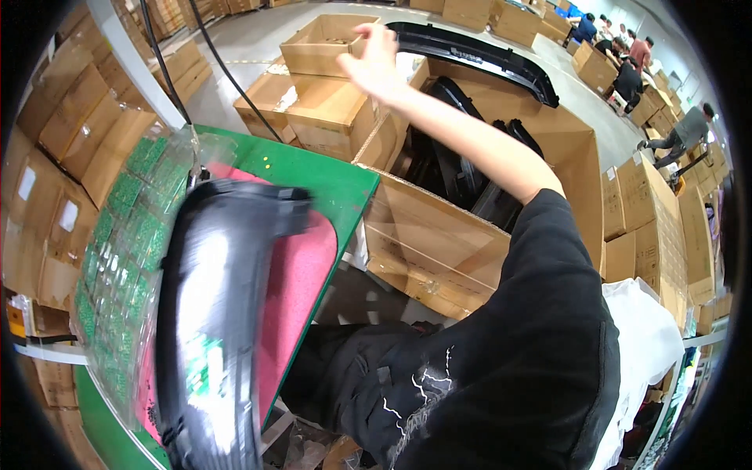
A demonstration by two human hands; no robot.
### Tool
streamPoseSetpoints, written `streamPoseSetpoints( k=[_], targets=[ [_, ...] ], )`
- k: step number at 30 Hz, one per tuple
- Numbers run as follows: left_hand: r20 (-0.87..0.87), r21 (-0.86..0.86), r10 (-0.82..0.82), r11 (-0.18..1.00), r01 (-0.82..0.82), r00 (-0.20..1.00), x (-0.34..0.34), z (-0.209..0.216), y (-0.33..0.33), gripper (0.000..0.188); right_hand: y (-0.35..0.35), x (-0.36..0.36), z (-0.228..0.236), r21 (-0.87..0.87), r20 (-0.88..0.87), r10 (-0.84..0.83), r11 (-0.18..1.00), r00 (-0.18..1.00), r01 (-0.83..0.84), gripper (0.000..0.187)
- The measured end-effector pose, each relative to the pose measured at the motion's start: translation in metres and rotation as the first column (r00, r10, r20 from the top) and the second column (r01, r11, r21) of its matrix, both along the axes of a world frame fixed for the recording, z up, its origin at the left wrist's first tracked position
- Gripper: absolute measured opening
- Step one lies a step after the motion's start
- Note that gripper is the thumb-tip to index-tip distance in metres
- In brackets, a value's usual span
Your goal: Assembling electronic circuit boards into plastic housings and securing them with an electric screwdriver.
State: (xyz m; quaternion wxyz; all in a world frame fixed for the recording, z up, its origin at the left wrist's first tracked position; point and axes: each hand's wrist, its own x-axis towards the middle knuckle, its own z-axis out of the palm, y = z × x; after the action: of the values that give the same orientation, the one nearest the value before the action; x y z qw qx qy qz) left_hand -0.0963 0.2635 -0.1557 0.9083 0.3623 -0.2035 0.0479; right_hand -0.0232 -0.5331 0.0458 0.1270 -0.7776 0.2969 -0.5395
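My right hand [374, 64] is stretched out over the near-left side of a large open carton [439, 239]. Its fingers and thumb are apart, with nothing visible between them. Close beside it, a long curved black plastic panel [478, 56] lies across the carton's far edge. More black plastic panels [450, 145] are stacked inside the carton, partly behind my forearm. At the left, another curved glossy black panel [215, 313], smeared by motion, is above a pink foam mat [301, 270]. My left hand does not show; whether it touches this panel is hidden.
A green worktable [329, 176] carries the mat and clear trays of green circuit boards [117, 251]. A smaller open box [317, 51] sits on closed cartons behind it. Black cables [235, 78] hang nearby. Stacked cartons [646, 227] stand right; several people work far right.
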Motion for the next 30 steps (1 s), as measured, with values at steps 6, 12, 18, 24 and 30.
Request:
streamPoseSetpoints(
  k=[6, 12, 18, 24, 30],
  targets=[
    [0.146, 0.009, 0.314, 0.948, -0.319, 0.938, 0.003, 0.077, 0.034, 0.069, -0.129, -0.094, -0.044, 0.131, -0.366, -0.507, 0.802, 0.780, 0.583, 0.071],
    [-0.099, 0.023, 0.660, 0.750, -0.661, 0.745, 0.009, 0.142, 0.013, 0.043, -0.173, -0.171, -0.069, 0.001, -0.755, -0.459, 0.712, 0.468, 0.702, 0.079],
    [-0.191, -0.158, 0.766, 0.594, -0.789, 0.614, 0.001, 0.079, 0.145, 0.029, -0.175, -0.184, -0.090, -0.373, -0.575, -0.637, 0.763, 0.514, 0.528, 0.028],
    [0.314, -0.077, 0.715, 0.675, -0.733, 0.625, 0.008, 0.081, 0.119, 0.041, -0.118, -0.159, -0.054, -0.392, -0.280, -0.588, 0.792, 0.759, 0.468, 0.031],
    [-0.174, 0.322, 0.796, 0.602, -0.730, 0.580, 0.047, 0.111, 0.009, 0.057, 0.004, -0.125, -0.025, -0.219, -0.172, 0.081, 0.968, 0.982, -0.119, 0.024]
  ],
)
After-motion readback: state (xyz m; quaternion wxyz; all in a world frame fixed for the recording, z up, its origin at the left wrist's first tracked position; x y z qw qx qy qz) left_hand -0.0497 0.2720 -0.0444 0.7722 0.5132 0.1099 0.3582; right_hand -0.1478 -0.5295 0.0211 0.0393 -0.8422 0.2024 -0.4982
